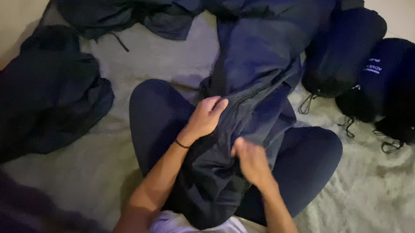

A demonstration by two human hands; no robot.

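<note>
The left hand (206,115) clamps a fold of the dark jacket (249,85) lying across the lap; the right hand (251,159), blurred, presses it, grip unclear. The slippery cloth could slide out of the sack (210,181) if that pinch loosens.

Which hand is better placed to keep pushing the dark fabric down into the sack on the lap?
Probably the right hand: it sits at the sack mouth, while the left hand grips the fabric higher up.

A sleeping bag (249,85) lies across the lap, stuffed sacks (364,69) right, loose bags (41,93) left.
</note>
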